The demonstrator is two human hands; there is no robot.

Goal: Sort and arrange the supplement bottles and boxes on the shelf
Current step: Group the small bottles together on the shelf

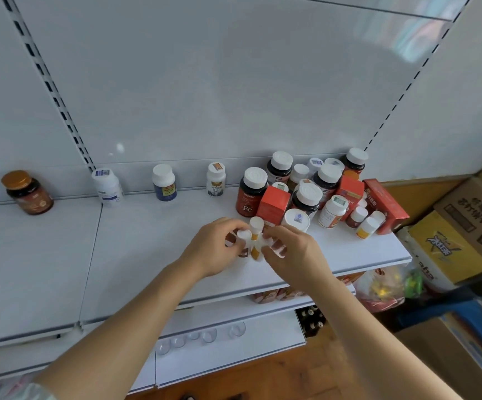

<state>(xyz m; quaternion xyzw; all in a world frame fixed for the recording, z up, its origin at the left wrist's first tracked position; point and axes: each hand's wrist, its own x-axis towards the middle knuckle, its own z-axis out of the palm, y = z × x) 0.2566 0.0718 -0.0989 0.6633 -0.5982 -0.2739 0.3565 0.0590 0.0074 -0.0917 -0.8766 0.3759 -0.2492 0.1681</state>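
Observation:
Both hands meet over the front middle of the white shelf (pixel 147 255). My left hand (pixel 213 249) grips a small white-capped brown bottle (pixel 243 241). My right hand (pixel 291 255) closes around another small bottle (pixel 277 249), mostly hidden by the fingers. Between them stands a small white bottle with a yellow label (pixel 255 235). Behind is a crowded cluster of dark bottles with white caps (pixel 251 192), red boxes (pixel 273 206) and little white bottles (pixel 332 210). Along the back stand an amber bottle (pixel 27 192) and three spaced white-capped bottles (pixel 107 186), (pixel 164 182), (pixel 216 179).
Cardboard cartons (pixel 465 226) are stacked to the right of the shelf, with a plastic bag of goods (pixel 387 287) below them. A lower shelf (pixel 219 342) juts out under my arms. The slotted uprights (pixel 46 82) frame the back panel.

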